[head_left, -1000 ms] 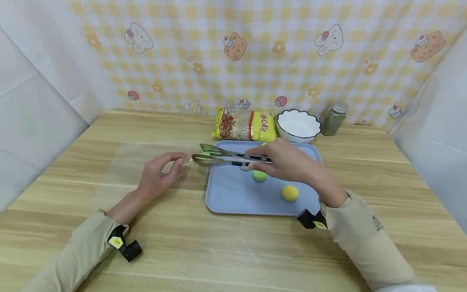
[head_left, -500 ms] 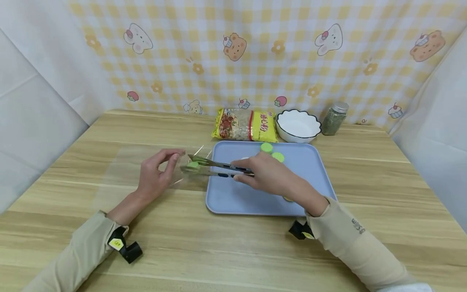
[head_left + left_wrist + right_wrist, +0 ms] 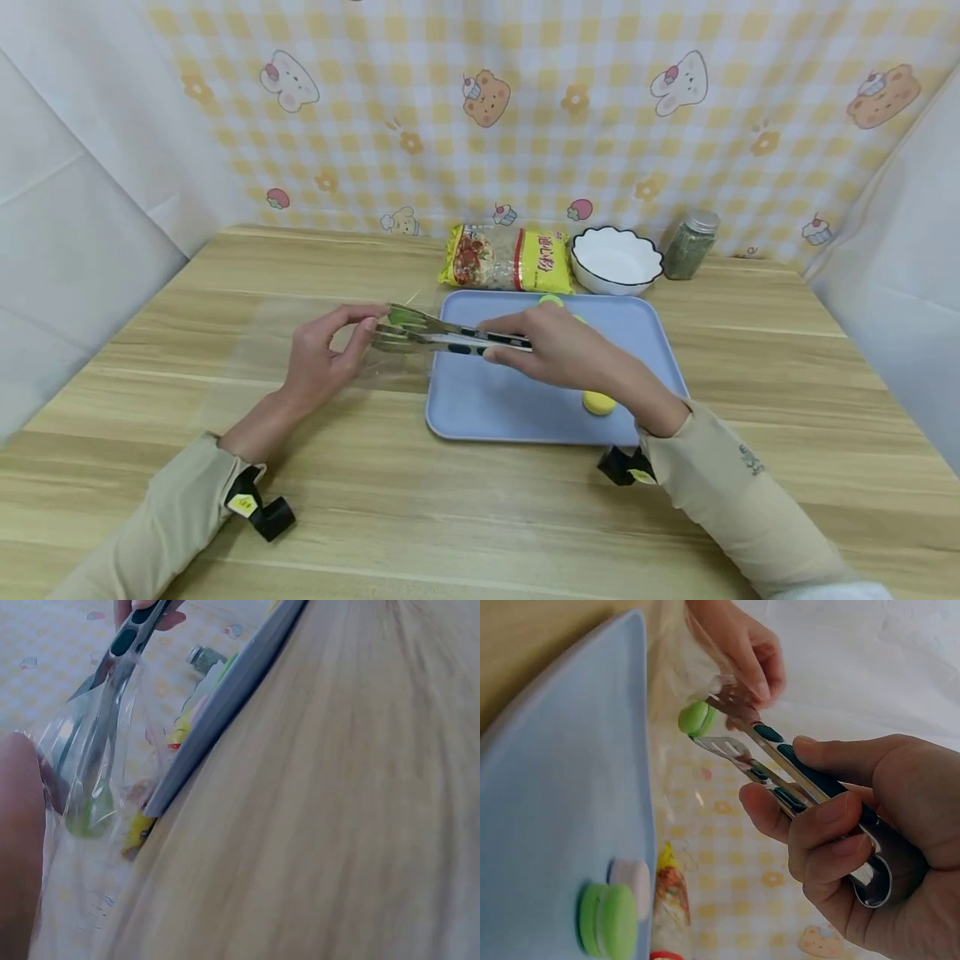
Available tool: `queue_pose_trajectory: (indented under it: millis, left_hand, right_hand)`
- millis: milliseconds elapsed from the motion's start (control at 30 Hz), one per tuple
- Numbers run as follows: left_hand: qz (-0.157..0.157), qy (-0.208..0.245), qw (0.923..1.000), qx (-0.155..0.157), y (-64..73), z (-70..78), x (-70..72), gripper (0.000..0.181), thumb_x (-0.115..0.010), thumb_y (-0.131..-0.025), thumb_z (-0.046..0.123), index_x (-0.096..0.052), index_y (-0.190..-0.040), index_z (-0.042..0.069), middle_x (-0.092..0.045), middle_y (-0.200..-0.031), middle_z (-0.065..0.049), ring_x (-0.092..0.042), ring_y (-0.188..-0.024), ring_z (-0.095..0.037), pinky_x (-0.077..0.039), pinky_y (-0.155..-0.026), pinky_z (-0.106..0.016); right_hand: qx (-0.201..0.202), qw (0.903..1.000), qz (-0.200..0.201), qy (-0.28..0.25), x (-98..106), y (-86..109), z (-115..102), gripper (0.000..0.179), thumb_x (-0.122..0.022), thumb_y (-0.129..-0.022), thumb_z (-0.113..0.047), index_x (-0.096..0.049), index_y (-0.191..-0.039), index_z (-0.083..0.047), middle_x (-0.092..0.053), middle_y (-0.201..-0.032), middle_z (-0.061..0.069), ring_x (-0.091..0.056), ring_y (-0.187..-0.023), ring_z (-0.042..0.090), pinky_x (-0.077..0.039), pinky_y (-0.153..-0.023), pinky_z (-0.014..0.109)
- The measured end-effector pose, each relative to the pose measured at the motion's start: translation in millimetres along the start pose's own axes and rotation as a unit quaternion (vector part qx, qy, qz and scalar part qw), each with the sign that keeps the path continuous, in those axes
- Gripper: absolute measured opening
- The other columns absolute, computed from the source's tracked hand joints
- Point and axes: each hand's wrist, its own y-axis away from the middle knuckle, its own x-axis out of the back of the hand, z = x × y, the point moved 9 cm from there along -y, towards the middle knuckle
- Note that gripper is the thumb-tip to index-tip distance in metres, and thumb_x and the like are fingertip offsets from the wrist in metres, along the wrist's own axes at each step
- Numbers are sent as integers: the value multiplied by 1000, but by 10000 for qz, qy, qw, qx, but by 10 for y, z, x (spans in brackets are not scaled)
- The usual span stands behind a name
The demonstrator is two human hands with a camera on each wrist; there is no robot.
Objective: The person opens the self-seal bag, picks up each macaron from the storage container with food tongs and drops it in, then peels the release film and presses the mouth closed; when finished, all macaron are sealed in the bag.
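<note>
My left hand [image 3: 324, 350] pinches the edge of a clear plastic bag [image 3: 135, 697] between thumb and fingers, left of the tray. My right hand [image 3: 551, 346] grips metal tongs [image 3: 453, 337] with dark inserts in the handles. The tongs' slotted ends reach left into the bag, close to the left fingertips. A green macaron [image 3: 696, 718] is at these ends, seen through the plastic as a green shape [image 3: 90, 814] in the left wrist view. Whether the tongs still clasp it, I cannot tell.
A blue tray [image 3: 510, 417] bears a yellow macaron [image 3: 598, 403], green macarons [image 3: 609, 921] and a pale pink one [image 3: 632, 885]. Behind it stand a yellow pasta packet [image 3: 506, 260], a white scalloped bowl [image 3: 618, 257] and a herb jar [image 3: 692, 246] before the checked curtain.
My right hand has moved left, taking the tongs and green macaron from the tray's left edge into the bag. The tongs' ends spread, then came nearer together. My left hand barely moved.
</note>
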Motion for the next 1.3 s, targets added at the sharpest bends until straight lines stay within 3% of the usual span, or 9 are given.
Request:
queue_pose_trajectory:
  millis: [100, 233, 333, 433, 567, 733, 900, 1000, 1300]
  left_hand:
    - [-15, -13, 10000, -91, -25, 46, 15, 14, -61, -88, 3, -68, -99, -1, -69, -98, -9, -65, -88, -17, -47, -81, -19]
    - [46, -87, 9999, -128, -66, 79, 45, 13, -61, -87, 1, -69, -98, -1, -70, -95, -8, -66, -85, -18, -47, -81, -18]
    - [82, -97, 9999, -86, -92, 76, 63, 16, -62, -84, -5, -69, -98, -1, -70, -94, -9, -66, -83, -20, -48, -81, -18]
    - [109, -123, 9999, -39, -106, 65, 83, 19, -63, -81, -10, -69, -97, -1, -70, -94, -10, -66, -84, -22, -48, -81, -19]
    - [144, -141, 9998, 2, -111, 53, 115, 20, -63, -81, -12, -69, -96, -2, -70, -94, -10, -66, -85, -21, -48, -81, -20]
    - [125, 16, 9999, -78, -117, 66, 135, 14, -62, -86, -2, -70, -97, -1, -70, -97, -11, -66, -89, -16, -48, -81, -20]
    - [6, 246, 9993, -285, -131, 134, 109, 18, -60, -91, 10, -70, -98, -3, -69, -99, -11, -67, -87, -19, -49, -79, -20]
    - [-57, 230, 9993, -305, -131, 153, 96, 20, -58, -92, 12, -70, -99, -3, -69, -99, -10, -67, -85, -17, -49, -78, -19]
    - [8, 152, 9995, -260, -124, 121, 103, 16, -61, -90, 8, -70, -97, -3, -70, -94, -12, -66, -89, -16, -48, -81, -19]
  right_hand:
    - [97, 9999, -44, -47, -87, -72, -77, 36, -58, -93, -27, -62, -122, -6, -63, -73, -4, -36, -45, 4, -36, -48, 22]
    - [330, 9993, -75, 183, -164, -98, -165, 35, -59, -93, -25, -62, -121, -5, -57, -60, -6, -38, -42, 3, -35, -44, 20]
    - [348, 9987, -140, 343, -180, -57, -164, 33, -61, -91, -23, -63, -119, -5, -61, -66, -6, -40, -43, 2, -36, -43, 19]
    - [287, 9982, -210, 477, -150, -5, -133, 32, -62, -91, -22, -64, -119, -6, -62, -69, -5, -40, -44, 1, -36, -43, 18]
    - [364, 9978, -130, 538, -10, 53, -141, 32, -61, -91, -24, -64, -119, -7, -55, -60, -9, -37, -43, 1, -35, -44, 20]
    - [524, 9983, -83, 240, 150, 109, -192, 33, -62, -91, -25, -64, -120, -9, -56, -62, -13, -37, -43, 2, -35, -45, 23]
    - [743, 9965, -314, 233, 58, 51, -235, 34, -60, -92, -26, -63, -121, -8, -50, -56, -11, -35, -44, 1, -36, -48, 22]
    - [717, 9963, -408, 258, -3, 2, -232, 34, -61, -91, -25, -63, -120, -7, -49, -55, -10, -36, -45, 2, -36, -49, 22]
    - [297, 9965, -508, 587, -22, 1, -134, 34, -65, -88, -24, -65, -117, -7, -62, -72, -6, -42, -49, 3, -38, -50, 22]
